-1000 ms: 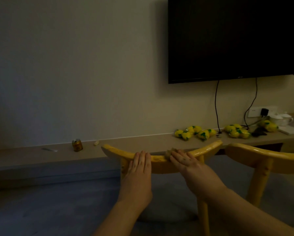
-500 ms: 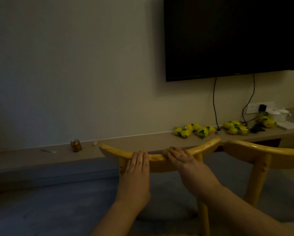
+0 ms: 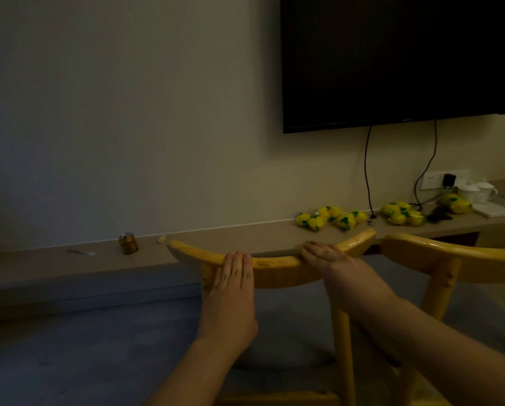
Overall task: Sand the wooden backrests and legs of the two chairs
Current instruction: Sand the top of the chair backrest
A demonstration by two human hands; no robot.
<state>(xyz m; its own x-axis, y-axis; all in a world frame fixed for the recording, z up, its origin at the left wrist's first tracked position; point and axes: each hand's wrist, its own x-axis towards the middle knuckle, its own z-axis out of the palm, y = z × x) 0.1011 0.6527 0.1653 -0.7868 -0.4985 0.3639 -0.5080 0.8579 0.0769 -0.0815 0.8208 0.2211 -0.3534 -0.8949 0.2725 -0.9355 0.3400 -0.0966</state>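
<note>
A curved yellow wooden backrest point(image 3: 277, 266) of the near chair runs across the middle of the view. My left hand point(image 3: 233, 285) lies flat on it with straight fingers over its top edge. Right of it, my right hand point(image 3: 330, 263) presses a small brownish piece of sandpaper point(image 3: 301, 247) onto the top of the backrest, fingers curled over it. One chair leg point(image 3: 343, 356) drops below my right forearm. The second chair's backrest point(image 3: 450, 259) and its leg point(image 3: 440, 291) stand at the right.
A long low shelf point(image 3: 69, 263) runs along the wall behind the chairs, carrying a small can point(image 3: 128, 243), several yellow-green packets point(image 3: 330, 218), white cups point(image 3: 476, 192) and cables. A dark wall television point(image 3: 400, 60) hangs above. Grey floor lies below.
My right hand with the sandpaper has slid a little to the right along the backrest. My left hand has stayed in place. The view has shifted slightly.
</note>
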